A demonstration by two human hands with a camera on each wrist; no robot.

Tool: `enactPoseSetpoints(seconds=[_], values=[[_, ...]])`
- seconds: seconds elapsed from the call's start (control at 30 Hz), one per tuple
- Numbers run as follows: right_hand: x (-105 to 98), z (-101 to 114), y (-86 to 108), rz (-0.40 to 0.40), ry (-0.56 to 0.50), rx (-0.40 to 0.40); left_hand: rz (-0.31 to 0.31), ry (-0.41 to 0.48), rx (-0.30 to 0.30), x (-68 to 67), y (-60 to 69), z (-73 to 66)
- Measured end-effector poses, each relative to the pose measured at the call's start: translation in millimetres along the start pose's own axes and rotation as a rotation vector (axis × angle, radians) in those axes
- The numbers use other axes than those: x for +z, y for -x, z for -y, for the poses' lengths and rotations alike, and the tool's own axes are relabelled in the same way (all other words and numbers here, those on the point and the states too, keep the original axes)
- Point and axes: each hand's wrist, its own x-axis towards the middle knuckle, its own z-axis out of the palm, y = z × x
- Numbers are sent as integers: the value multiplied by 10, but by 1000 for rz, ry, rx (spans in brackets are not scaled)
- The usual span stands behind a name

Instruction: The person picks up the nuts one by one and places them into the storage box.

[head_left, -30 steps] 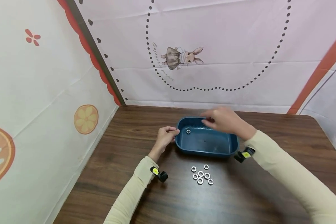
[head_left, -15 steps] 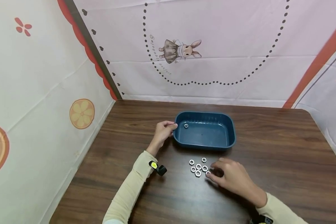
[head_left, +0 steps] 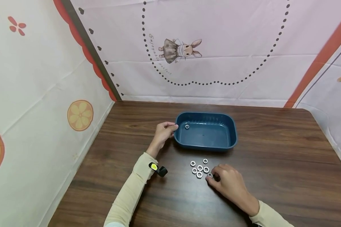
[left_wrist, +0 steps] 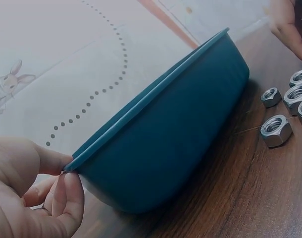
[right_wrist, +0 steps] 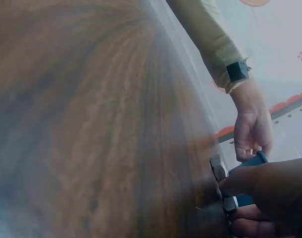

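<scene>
A dark blue plastic bin [head_left: 204, 147] stands on the table with one steel hex nut [head_left: 187, 126] inside, near its left end. My left hand [head_left: 162, 134] pinches the bin's left rim between thumb and fingers, as the left wrist view also shows. In front of the bin lies a loose group of several hex nuts [head_left: 199, 174]. My right hand [head_left: 230, 183] is down at the right side of this group, thumb and fingertips around the rightmost nut [head_left: 210, 175]. In the right wrist view that nut [right_wrist: 230, 204] sits between thumb and fingers.
The wooden table [head_left: 272, 151] meets a printed cloth backdrop [head_left: 230, 37] behind the bin and another cloth wall [head_left: 45, 110] on the left. A camera [head_left: 161, 171] is strapped to the left wrist.
My right hand has come from above the bin down to the nuts, and its fingers have closed in on the rightmost one. The left hand keeps its hold on the rim.
</scene>
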Motion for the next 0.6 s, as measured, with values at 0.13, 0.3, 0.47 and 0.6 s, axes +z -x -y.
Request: enactPoseSetpoints(seconds=[0.13,0.3,0.47,0.6], values=[[1,-6,3,-11,-8,21,0,4,9,-8,-7,11],[-40,-15,-12,-6,-15,35,-10,10,17,-24,-13,-2],[-185,-93,-88,19,-37,28,-10,17,18,-24,-2,-7],[-418,-235,-269,40,-149,-79,2,20,16,-7,-7,13]])
